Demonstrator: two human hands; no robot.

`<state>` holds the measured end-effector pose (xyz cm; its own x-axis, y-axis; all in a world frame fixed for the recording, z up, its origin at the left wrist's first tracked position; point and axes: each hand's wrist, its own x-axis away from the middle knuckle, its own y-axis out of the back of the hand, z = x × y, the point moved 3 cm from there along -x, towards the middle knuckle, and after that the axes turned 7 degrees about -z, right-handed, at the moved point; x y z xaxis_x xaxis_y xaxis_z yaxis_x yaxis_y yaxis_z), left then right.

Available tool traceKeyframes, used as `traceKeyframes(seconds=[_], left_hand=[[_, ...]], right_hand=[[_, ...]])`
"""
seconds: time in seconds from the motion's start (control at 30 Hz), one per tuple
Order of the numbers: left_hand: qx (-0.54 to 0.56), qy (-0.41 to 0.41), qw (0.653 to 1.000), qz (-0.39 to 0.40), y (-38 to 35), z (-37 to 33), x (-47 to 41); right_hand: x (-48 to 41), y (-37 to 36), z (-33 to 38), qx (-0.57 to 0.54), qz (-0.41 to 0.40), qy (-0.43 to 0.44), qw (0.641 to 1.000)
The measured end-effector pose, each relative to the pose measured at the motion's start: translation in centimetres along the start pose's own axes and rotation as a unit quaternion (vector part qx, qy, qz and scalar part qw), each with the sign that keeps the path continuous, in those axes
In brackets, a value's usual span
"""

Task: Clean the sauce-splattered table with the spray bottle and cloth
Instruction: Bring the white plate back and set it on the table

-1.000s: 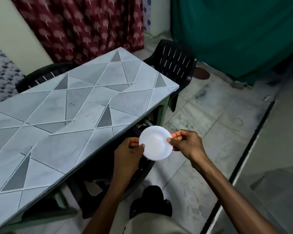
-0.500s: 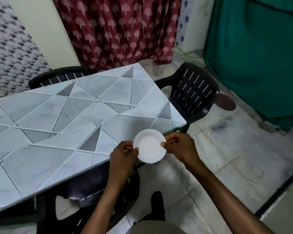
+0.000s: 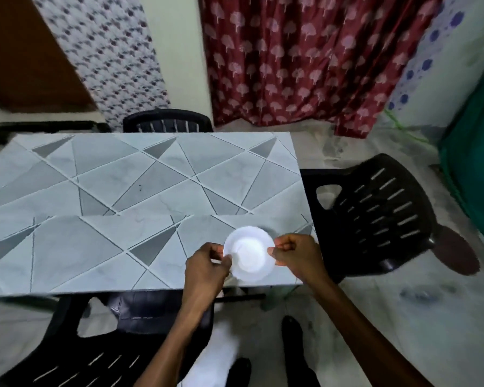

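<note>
Left hand (image 3: 207, 263): pinching left rim of small white dish (image 3: 249, 254), fingers curled.
Right hand (image 3: 294, 254): pinching the opposite rim, same sort of grip; neither hand free.
Dish: roughly level, open side up, looks empty. Plain white inside, no sauce visible, though blur could hide a thin film.
Dish position: over near right corner of table (image 3: 123, 191), just inside the near edge; resting or hovering, cannot tell.
Table: straight ahead of and below both hands; long axis left to right across the view; most of the top lies left of the dish.
Nearer hand: left toward the bulk of the top, right toward the short right end; both equally close to the near edge.
Mess: no obvious splatter on the grey triangle pattern; one small dark speck (image 3: 140, 187) mid-top, well apart from the dish.
Spray bottle, cloth: not in view.
Step, best guess: setup only, dish about to be set down or tipped; wiping not begun.
Next move needs: short drop, both grips let go together, then a hand free for bottle and cloth.
Risk: dish near the corner, easy to knock off toward black chair (image 3: 380, 213) at the right end.
Around: second black chair (image 3: 95, 344) at near edge, third (image 3: 168, 121) at far side, red patterned curtain (image 3: 291, 51) behind.
</note>
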<state>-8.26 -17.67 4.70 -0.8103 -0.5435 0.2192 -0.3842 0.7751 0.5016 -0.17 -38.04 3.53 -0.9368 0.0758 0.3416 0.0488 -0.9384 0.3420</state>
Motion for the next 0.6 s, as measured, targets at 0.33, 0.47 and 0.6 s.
traceKeyframes(seconds=[0.33,0.47,0.6], left_hand=[[0.012,0.096,0.981,-0.17,-4.7,-2.0,-1.6],[0.032,0.13,0.963,-0.236,-3.6,-1.6,-2.4],[0.059,0.178,0.943,-0.274,-1.3,-0.5,-4.7]], right_hand=[[-10.4,-0.6,3.4,0.093,0.172,0.051,0.979],[-12.6,-4.5,5.8,0.125,0.238,0.069,0.961],[-13.8,-9.3,7.7,0.143,0.266,0.081,0.95]])
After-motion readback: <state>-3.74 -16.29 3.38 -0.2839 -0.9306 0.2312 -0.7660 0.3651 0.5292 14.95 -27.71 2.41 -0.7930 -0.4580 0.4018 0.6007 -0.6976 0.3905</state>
